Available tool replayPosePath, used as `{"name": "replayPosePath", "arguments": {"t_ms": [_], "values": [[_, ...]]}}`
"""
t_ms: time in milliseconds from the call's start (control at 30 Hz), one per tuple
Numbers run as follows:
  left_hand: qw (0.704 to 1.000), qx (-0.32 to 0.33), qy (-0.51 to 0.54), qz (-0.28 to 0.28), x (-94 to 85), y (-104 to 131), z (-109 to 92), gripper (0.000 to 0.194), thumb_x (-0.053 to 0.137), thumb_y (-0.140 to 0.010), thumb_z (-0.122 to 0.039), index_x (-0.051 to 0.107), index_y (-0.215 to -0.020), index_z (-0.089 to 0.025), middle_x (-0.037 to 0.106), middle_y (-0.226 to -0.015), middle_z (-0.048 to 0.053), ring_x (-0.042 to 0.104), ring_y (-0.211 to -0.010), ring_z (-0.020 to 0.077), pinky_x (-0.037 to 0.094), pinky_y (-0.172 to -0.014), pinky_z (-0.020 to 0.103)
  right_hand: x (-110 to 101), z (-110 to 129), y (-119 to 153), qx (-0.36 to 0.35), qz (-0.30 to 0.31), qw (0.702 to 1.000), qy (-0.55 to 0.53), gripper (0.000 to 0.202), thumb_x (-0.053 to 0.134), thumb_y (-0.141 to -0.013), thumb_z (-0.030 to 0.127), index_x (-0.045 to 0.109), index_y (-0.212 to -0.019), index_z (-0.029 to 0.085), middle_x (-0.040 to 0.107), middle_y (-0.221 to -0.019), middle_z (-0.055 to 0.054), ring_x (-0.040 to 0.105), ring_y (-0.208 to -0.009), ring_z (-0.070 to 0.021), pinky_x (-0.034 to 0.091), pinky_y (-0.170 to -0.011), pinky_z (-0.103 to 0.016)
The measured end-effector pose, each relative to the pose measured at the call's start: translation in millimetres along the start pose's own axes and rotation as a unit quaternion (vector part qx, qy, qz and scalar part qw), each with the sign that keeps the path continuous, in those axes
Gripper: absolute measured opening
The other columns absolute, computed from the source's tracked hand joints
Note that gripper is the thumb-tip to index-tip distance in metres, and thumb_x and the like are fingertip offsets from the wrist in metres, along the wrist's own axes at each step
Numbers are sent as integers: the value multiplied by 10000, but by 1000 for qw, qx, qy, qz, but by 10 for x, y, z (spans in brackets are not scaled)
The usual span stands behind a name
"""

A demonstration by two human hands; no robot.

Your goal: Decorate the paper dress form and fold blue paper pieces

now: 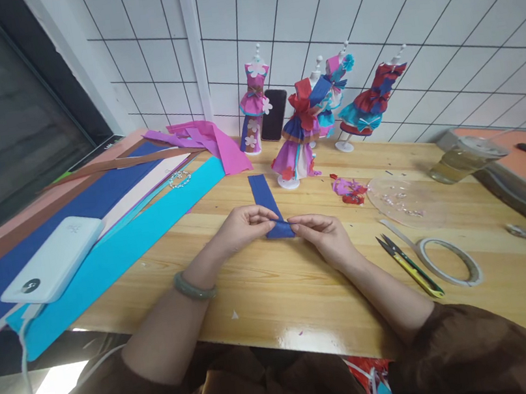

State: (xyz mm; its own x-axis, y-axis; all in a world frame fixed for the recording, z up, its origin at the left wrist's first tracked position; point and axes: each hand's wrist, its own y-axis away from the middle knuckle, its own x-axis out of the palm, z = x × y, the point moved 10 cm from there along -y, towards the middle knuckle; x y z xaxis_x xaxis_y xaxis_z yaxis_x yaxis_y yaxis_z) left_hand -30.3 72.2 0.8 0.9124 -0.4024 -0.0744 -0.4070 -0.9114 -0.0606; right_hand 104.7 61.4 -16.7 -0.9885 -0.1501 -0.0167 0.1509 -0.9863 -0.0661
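Left hand (246,228) and right hand (327,235) are pinched on the near end of the blue strip (264,193), mid-frame, maybe so its fold is kept neat. Yellow snips (413,272) and a tape roll (474,272) are laid lower right, likely so they can be reached.

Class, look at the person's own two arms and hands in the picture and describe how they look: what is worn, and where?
Both arms wear brown, loose-looking sleeves that end around the elbows, leaving the forearms bare. The left hand has a smooth, rounded, pale green bangle at its wrist; the right hand has none. Neither hand wears a glove.
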Motion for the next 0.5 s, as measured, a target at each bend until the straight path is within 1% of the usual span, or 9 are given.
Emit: {"name": "replayPosePath", "arguments": {"t_ms": [333, 500], "values": [[1000, 4, -5, -1, 1, 1, 11, 219, 585, -676, -261, 619, -837, -115, 620, -705, 31, 551, -636, 90, 414, -583, 193, -30, -54, 4, 22, -8, 1000, -7, 192, 661, -642, 298, 689, -809, 208, 663, -669, -6, 548, -546, -108, 412, -543, -236], [1000, 7, -6, -2, -1, 4, 3, 211, 588, -663, -246, 629, -828, -121, 640, -738, 41, 568, -660, 101, 429, -598, 204, -22, -60, 0, 30, -5, 999, -22, 176, 665, -636, 292, 688, -791, 213, 653, -645, 3, 540, -540, -97, 408, -541, -222]]}}
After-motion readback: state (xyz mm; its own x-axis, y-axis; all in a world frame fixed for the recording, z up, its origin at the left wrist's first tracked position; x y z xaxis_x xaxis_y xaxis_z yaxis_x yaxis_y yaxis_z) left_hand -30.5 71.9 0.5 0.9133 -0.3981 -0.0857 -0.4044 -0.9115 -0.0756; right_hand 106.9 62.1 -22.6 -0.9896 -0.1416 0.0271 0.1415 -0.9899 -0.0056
